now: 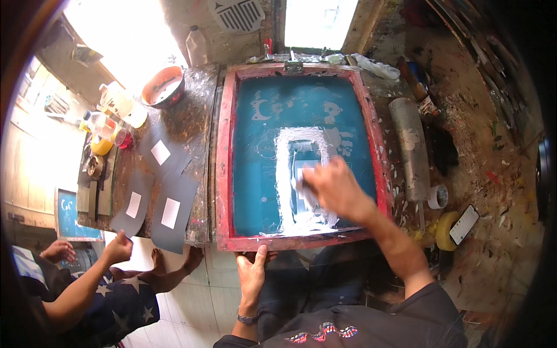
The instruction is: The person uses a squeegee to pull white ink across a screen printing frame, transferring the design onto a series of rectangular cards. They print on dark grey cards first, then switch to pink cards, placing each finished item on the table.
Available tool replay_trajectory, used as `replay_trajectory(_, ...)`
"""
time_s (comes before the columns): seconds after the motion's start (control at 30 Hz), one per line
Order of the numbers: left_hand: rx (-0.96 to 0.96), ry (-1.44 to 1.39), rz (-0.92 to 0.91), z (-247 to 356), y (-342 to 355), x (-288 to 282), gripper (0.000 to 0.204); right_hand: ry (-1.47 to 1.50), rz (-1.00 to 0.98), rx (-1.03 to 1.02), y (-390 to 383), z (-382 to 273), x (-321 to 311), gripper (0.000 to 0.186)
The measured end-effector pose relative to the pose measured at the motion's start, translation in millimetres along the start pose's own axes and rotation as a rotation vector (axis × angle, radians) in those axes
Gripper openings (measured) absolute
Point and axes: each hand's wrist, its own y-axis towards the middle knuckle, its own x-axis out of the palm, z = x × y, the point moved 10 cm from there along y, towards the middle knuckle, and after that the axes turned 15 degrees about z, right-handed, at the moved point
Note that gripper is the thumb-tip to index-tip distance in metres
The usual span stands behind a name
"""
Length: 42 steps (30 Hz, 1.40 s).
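A silk-screen printing frame [223, 151] with red-stained wooden sides lies in front of me, its blue-green mesh [252, 191] marked with pale figures. Thick white ink [283, 174] outlines an upright rectangle on the mesh, around a lighter printed patch. My left hand [251, 275] grips the frame's near edge, thumb on top and fingers underneath. Over the inked area, my right hand [339, 188] is closed round a small squeegee [307, 190], blurred by motion and mostly covered by the fingers. A metal clamp [293, 67] sits at the frame's far edge.
Left, grey sheets with white rectangles [170, 213] lie on a stained table [197, 110]; another person's hand [119, 247] holds one. Beyond are a bowl [163, 87] and bottles [123, 104]. Right, a grey cylinder [409, 148], tape rolls [445, 231] and a phone [464, 225] lie close.
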Motion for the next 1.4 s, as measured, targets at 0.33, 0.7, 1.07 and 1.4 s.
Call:
replay_trajectory(0.33, -0.019, 0.021, 0.037, 3.6, -2.4, 3.5, 0.047, 0.026, 0.059, 0.091, 51.4, 46.0, -11.2, 0.016)
replay_trajectory(0.7, 1.066, 0.798, -0.43, 168.7, -29.2, 92.6, 0.039, -0.057, 0.001, 0.013, -78.1, -52.7, -24.3, 0.03)
replay_trajectory(1.07, 1.499, 1.285, -0.662, 76.7, 10.4, 199.4, 0.065, -0.06, 0.145, 0.012, -91.5, -55.6, -29.5, 0.025)
replay_trajectory(1.4, 1.197, 0.809, -0.293, 149.8, -15.9, 102.2, 0.067, 0.077, 0.111, 0.137, 24.4, 52.8, -6.8, 0.015)
